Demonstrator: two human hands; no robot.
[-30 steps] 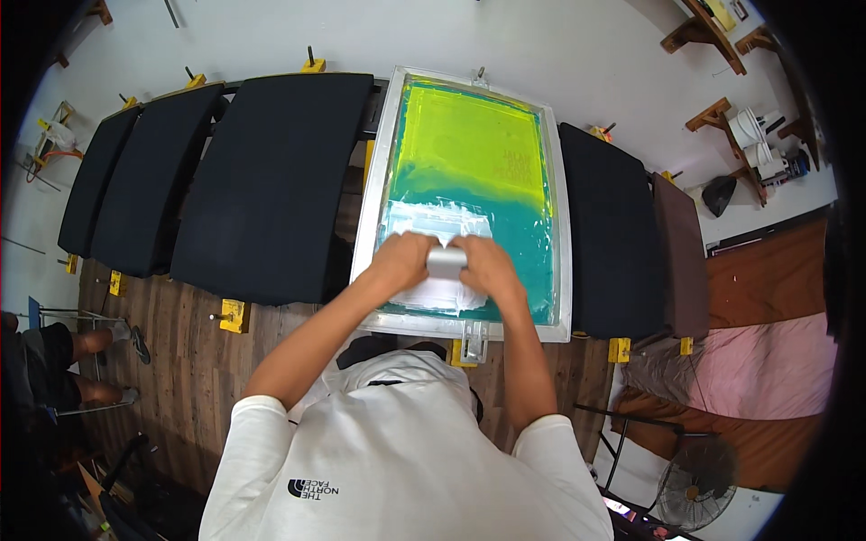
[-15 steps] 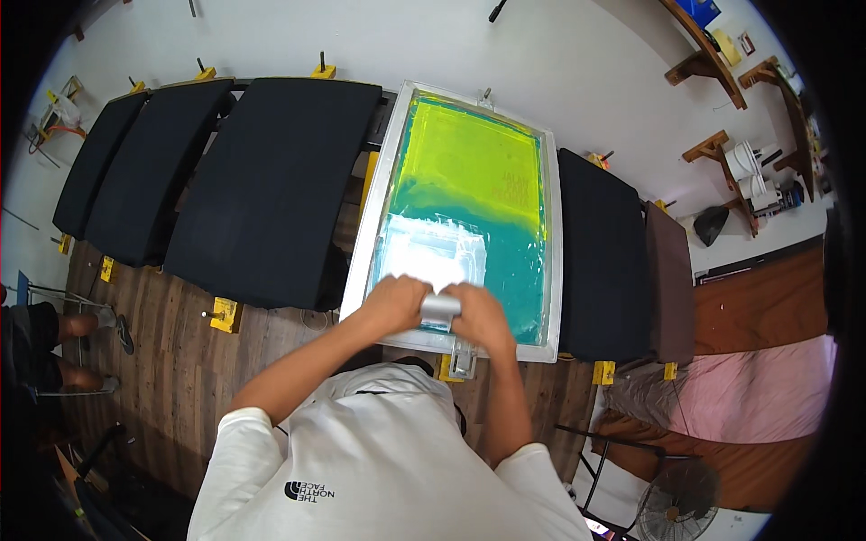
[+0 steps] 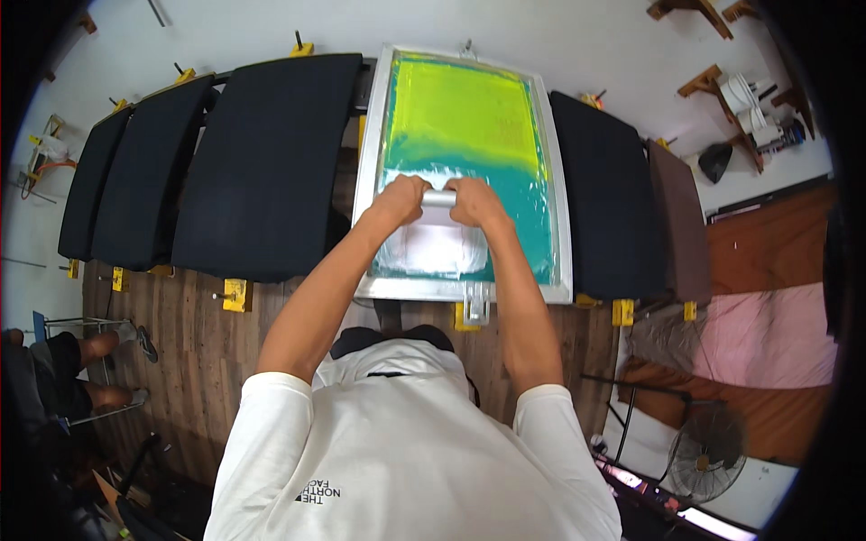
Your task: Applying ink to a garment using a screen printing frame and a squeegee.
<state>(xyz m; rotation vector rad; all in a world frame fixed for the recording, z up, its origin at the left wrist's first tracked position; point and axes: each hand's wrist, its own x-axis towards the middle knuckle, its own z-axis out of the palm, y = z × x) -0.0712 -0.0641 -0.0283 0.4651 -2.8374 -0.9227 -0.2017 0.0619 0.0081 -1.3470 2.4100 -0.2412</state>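
Observation:
Both my hands grip a metal squeegee handle (image 3: pixel 438 198) over a screen-printing frame (image 3: pixel 376 171) with an aluminium rim. My left hand (image 3: pixel 397 200) holds its left end, my right hand (image 3: pixel 475 202) its right end. The mesh (image 3: pixel 465 108) is yellow-green at the far end and teal nearer me. A pale white patch of ink (image 3: pixel 433 248) lies on the mesh just below my hands. The squeegee blade is hidden under my hands.
Black padded platens lie on either side: a wide one (image 3: pixel 266 162) to the left, more (image 3: pixel 126 180) further left, one (image 3: pixel 604 198) to the right with a brown one (image 3: pixel 677 225) beyond. Yellow brackets (image 3: pixel 236 295) line the wooden bench edge. A fan (image 3: pixel 708 451) stands lower right. Another person's legs (image 3: pixel 63 370) show at left.
My hands have pushed the squeegee away from me, from the near end of the screen toward its middle, leaving a pale white patch behind it.

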